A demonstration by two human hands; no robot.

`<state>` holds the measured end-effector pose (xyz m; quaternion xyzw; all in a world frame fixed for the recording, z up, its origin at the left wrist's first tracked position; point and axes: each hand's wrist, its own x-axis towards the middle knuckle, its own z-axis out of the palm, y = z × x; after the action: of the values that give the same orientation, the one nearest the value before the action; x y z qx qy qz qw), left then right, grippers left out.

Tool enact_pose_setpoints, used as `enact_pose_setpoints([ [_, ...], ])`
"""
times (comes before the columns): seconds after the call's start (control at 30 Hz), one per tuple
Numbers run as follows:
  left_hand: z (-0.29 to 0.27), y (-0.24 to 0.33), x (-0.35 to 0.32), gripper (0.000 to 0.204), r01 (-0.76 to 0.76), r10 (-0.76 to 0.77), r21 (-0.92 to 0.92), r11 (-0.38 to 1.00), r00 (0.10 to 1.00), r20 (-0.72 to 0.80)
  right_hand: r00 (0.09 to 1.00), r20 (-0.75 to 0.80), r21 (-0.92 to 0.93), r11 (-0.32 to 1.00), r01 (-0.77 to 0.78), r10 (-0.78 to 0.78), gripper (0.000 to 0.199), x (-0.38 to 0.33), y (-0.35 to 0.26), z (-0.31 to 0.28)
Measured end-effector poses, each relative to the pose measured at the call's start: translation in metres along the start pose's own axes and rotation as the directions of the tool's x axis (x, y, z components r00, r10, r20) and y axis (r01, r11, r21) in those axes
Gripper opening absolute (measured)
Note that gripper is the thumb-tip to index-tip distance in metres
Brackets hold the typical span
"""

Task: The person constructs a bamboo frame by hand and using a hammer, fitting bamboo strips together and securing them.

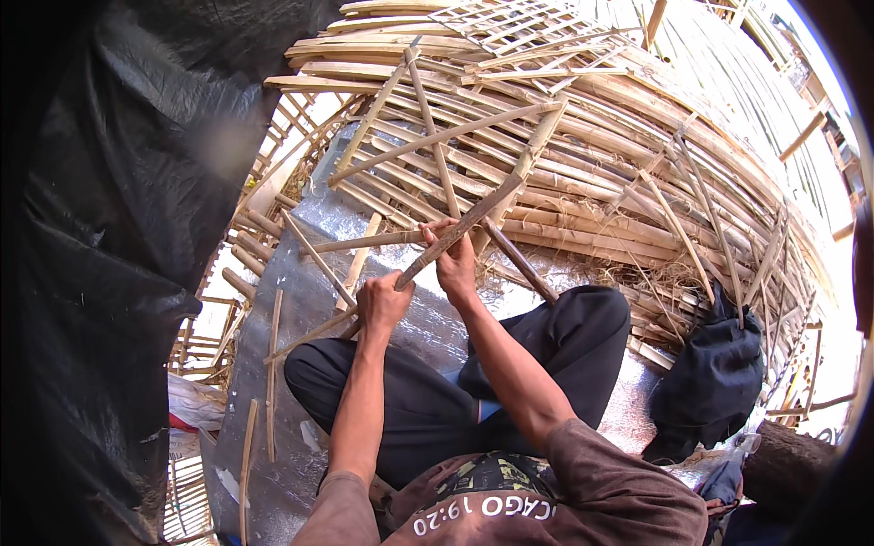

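A star-like frame of bamboo sticks [473, 133] stretches away from my lap, its sticks crossing one another. A thicker brown stick [486, 206] slants across its near part. My left hand [384, 302] is closed round the near end of this stick. A little farther along, my right hand [455, 264] grips near the stick, close to where several sticks meet; its fingers are partly hidden behind the wood. One dark stick [519, 260] runs from the crossing down toward my right knee. Another thin stick [314, 333] passes beneath my left hand toward the left.
Split bamboo [601, 173] lies in a large heap ahead, with a small lattice panel [510, 27] on top. I sit on a silvery sheet [300, 400]. A black tarp [137, 227] hangs at left. Dark cloth [710, 382] lies beside my right knee, near leaning sticks [715, 214].
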<state>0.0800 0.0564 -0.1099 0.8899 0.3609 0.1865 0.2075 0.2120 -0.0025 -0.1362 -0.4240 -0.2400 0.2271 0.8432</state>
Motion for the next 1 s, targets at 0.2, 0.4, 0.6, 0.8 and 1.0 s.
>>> enact_pose_setpoints([
  [0.2,-0.02,0.005,0.02,0.02,-0.058,0.058,-0.004,0.998,0.997,-0.06,0.994,0.106,0.086,0.996,0.028,-0.037,0.021,0.023,-0.012,0.018],
  [0.4,-0.048,0.004,0.026,0.019,-0.139,0.133,-0.046,0.989,0.984,-0.115,0.957,0.204,0.099,0.976,0.192,-0.208,0.019,0.018,-0.02,0.032],
  [0.6,-0.074,0.005,0.02,0.028,-0.264,0.242,-0.098,0.96,0.952,-0.189,0.904,0.261,-0.006,0.936,0.351,-0.338,0.012,0.006,-0.039,0.046],
  [0.8,-0.087,0.017,0.012,0.031,-0.258,0.237,-0.118,0.959,0.957,-0.168,0.905,0.165,0.052,0.92,0.388,-0.391,0.016,0.002,-0.052,0.066],
  [1.0,-0.103,0.023,0.013,0.027,-0.29,0.262,-0.135,0.947,0.946,-0.19,0.928,0.056,-0.054,0.927,0.371,-0.368,0.018,-0.002,-0.069,0.082],
])
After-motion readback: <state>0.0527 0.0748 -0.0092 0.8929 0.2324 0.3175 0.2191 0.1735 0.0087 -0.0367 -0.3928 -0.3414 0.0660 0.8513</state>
